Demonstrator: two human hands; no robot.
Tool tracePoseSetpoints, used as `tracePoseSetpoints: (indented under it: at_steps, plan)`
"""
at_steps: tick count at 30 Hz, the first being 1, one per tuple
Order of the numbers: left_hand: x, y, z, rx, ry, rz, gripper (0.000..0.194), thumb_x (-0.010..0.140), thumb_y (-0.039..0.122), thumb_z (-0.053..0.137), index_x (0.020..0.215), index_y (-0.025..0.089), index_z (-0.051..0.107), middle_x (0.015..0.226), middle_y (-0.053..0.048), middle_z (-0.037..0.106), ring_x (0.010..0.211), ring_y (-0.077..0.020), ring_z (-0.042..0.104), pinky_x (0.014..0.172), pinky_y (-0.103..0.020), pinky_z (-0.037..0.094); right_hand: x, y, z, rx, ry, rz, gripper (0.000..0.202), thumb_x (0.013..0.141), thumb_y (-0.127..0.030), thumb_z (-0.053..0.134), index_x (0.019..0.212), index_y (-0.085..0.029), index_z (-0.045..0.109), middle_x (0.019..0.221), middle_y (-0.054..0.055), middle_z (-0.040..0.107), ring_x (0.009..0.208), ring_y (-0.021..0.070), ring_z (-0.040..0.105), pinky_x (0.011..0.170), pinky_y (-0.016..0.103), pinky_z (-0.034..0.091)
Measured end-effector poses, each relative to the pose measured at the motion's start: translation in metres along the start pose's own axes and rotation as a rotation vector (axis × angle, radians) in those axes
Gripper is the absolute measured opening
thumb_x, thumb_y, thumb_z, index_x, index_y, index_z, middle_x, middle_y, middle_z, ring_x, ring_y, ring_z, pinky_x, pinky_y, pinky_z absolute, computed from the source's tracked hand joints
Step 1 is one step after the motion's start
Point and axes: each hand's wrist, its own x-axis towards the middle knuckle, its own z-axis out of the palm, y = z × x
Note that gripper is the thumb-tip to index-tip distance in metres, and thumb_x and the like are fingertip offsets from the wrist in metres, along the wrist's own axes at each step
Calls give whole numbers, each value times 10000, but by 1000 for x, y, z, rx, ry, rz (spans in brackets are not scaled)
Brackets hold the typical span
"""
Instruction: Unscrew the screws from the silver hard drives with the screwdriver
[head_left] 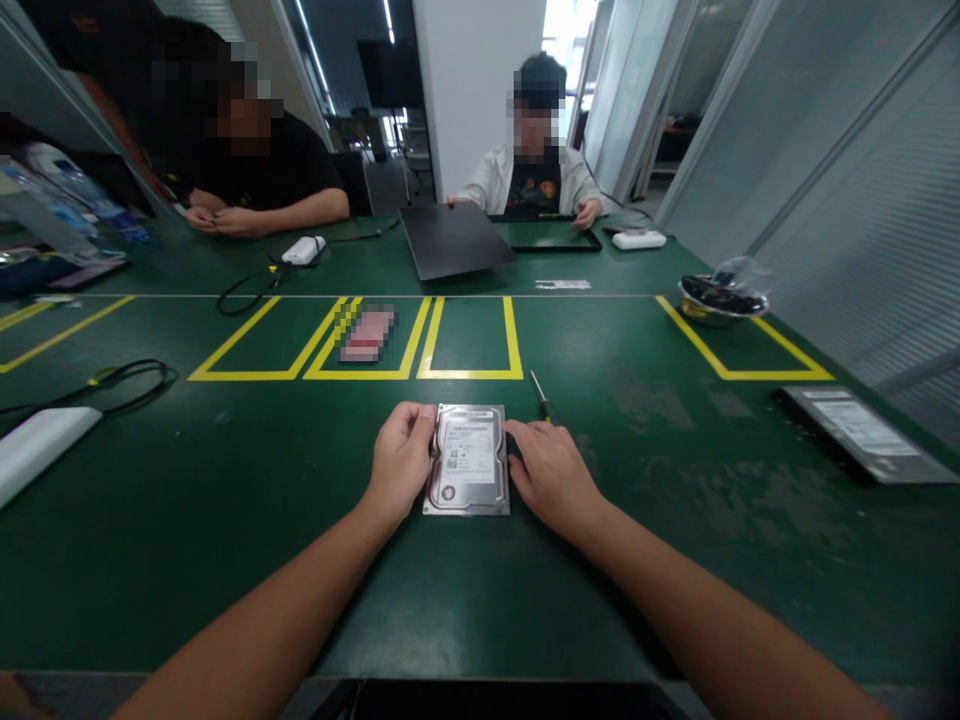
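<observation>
A silver hard drive (469, 460) with a white label lies on the green table (420, 590), directly in front of me. Along its left edge my left hand (403, 455) grips it, the thumb near the top left corner. My right hand (553, 468) is at the drive's right side, fingers apart, with the index fingertip at the upper right edge. Just beyond the right hand lies a small screwdriver (541, 396), its handle partly hidden by the fingers.
Another hard drive (862, 432) lies at the right. Behind it stands a metal bowl (724, 300) with dark items. Yellow tape outlines (469, 375) cross the table, one around a pink object (367, 334). A white power strip (45, 445) is at the left. Two people sit across.
</observation>
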Motion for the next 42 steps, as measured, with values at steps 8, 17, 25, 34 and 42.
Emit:
tracePoseSetpoints:
  at_steps: [8,17,25,34,42]
  plan:
    - [-3,20,-5,69,-2,104,213,942,376,511,849,194,574,789,-9,607,726,-163,578,660,-277,441,0,4,-5,-182,35,19,196,889,-179,546,1058,-176,645,995,91,657,919,255,522,770,367,324]
    - [-12,30,-10,267,-50,374,147,940,293,511,911,190,613,854,-38,655,816,-199,620,754,-326,467,-1,10,-11,-283,26,71,158,918,-282,541,977,-181,647,926,100,610,853,247,498,715,364,291]
    - [-18,38,-15,372,-45,628,84,934,191,491,909,193,571,846,-31,614,820,-192,567,745,-332,436,0,12,-14,-328,40,95,156,916,-276,536,956,-182,653,956,114,615,868,260,500,706,371,287]
    - [-25,46,-17,390,-152,820,63,902,146,520,862,192,532,773,-35,585,747,-184,522,699,-341,416,-1,12,-6,-62,33,-26,319,879,-130,507,1179,-140,614,1105,111,667,1014,261,527,842,376,366]
    - [-35,45,-15,402,-307,1006,44,880,136,572,904,173,571,799,-44,634,736,-180,540,716,-346,439,-3,8,6,113,2,-51,579,850,-72,467,1426,-59,407,1178,150,653,1126,288,504,948,421,378]
